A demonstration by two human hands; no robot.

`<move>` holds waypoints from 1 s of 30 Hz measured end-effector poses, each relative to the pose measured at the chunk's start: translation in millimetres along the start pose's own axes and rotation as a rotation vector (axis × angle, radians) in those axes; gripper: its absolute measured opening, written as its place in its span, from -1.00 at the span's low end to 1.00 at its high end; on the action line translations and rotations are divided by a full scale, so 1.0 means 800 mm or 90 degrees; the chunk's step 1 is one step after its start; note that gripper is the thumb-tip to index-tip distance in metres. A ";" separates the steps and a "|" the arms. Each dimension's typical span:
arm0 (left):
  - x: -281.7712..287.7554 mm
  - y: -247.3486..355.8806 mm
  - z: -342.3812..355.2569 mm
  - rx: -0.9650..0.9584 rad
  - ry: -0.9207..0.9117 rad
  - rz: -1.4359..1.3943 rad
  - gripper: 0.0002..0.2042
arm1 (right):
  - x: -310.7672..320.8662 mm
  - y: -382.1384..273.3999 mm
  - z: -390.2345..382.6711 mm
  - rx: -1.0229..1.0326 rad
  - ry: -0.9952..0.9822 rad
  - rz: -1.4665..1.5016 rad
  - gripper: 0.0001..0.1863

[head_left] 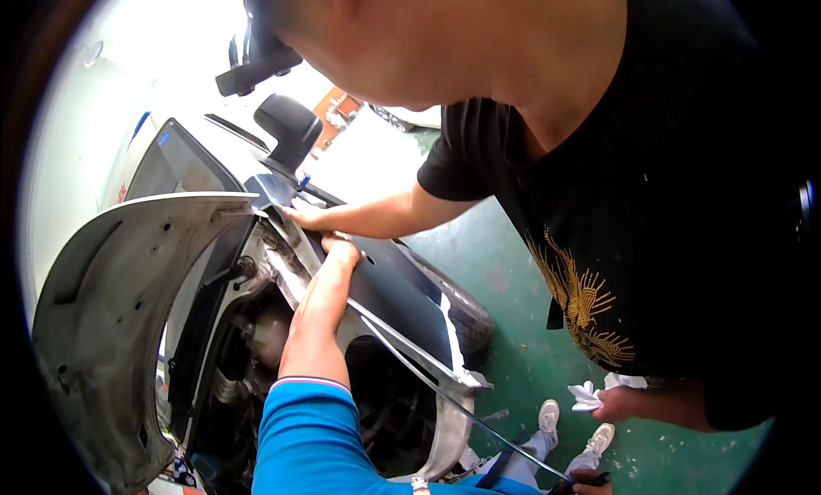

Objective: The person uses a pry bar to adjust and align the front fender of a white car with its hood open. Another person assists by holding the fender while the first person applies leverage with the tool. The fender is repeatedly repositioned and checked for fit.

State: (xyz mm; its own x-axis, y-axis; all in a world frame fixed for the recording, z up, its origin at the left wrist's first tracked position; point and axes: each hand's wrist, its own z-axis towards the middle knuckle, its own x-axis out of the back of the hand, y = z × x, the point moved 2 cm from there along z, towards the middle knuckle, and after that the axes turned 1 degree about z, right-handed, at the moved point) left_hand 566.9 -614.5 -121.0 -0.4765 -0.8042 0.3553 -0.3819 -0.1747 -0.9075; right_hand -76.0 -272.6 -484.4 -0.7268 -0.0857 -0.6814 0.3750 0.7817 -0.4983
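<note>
My left hand [342, 249], below a blue sleeve, is bent over the upper edge of the dark car fender [385, 277], fingers partly hidden. At the lower edge my right hand [592, 485] is closed around the black handle of a long thin metal rod [479, 420]. The rod slants up and left along the fender's pale inner edge. Just beyond my left hand, a co-worker's hand [301, 215] lies on the panel near the windshield's base. The co-worker's other hand [617, 403] holds crumpled white paper or cloth [587, 397].
The raised hood [103, 298] stands at the left, over the dark engine bay [256, 350]. A black side mirror [289, 127] sticks out beyond the fender. The co-worker in a black shirt [676, 238] leans in close from the right. A tire [469, 317] stands beside the green floor [530, 341].
</note>
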 end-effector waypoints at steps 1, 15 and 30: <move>-0.003 0.007 0.005 0.017 -0.001 -0.002 -0.19 | -0.005 -0.004 0.000 0.004 0.003 -0.006 -0.51; -0.040 0.060 -0.100 -0.288 0.023 -0.031 -0.07 | 0.017 -0.019 0.018 -0.022 0.009 -0.014 -0.50; -0.054 0.097 -0.191 -0.465 0.100 -0.188 -0.40 | 0.026 -0.025 0.025 -0.028 -0.010 -0.010 -0.50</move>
State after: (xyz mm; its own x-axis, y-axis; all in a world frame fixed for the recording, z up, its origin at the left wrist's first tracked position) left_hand 436.8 -506.5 -173.0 -0.3599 -0.6837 0.6349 -0.9054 0.0917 -0.4145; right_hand -87.3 -302.4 -499.1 -0.7230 -0.1072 -0.6825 0.3382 0.8065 -0.4850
